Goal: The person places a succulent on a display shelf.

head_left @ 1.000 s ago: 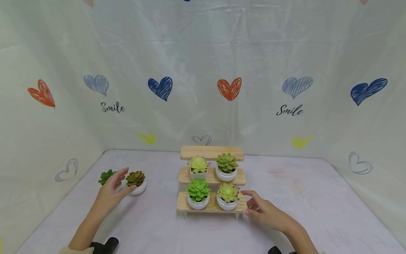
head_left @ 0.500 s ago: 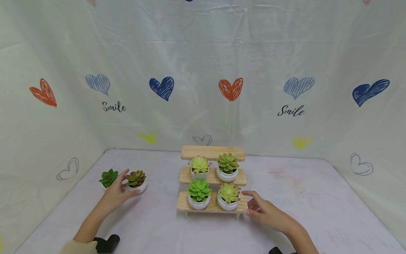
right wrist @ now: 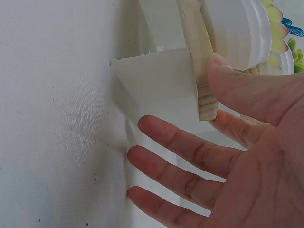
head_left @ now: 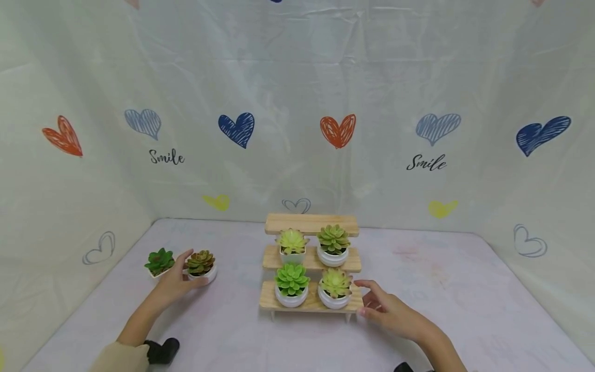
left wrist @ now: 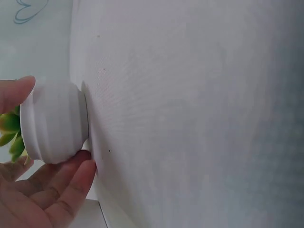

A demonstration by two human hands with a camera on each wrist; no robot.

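Observation:
My left hand (head_left: pixel 174 283) is around the white round pot of a brownish-green succulent (head_left: pixel 201 262) at the table's left. In the left wrist view the thumb lies on the upper part of the white pot (left wrist: pixel 54 121), and the fingers reach round its other side. The pot stands on the table. My right hand (head_left: pixel 390 311) holds the right end of the lowest board of a three-tier wooden plant stand (head_left: pixel 311 223) between thumb and index finger. In the right wrist view, the other fingers spread out below the board end (right wrist: pixel 205 90), beside a white leg.
A dark green succulent (head_left: pixel 159 261) in a white pot stands just left of my left hand. The middle tier bears two succulents (head_left: pixel 333 239), and the bottom tier two more (head_left: pixel 291 279). A heart-printed curtain (head_left: pixel 297 103) hangs behind the table.
My left hand has come down and slightly right, from hovering between the two left succulents to closing around the brownish-green one's pot. My right hand stays put at the stand.

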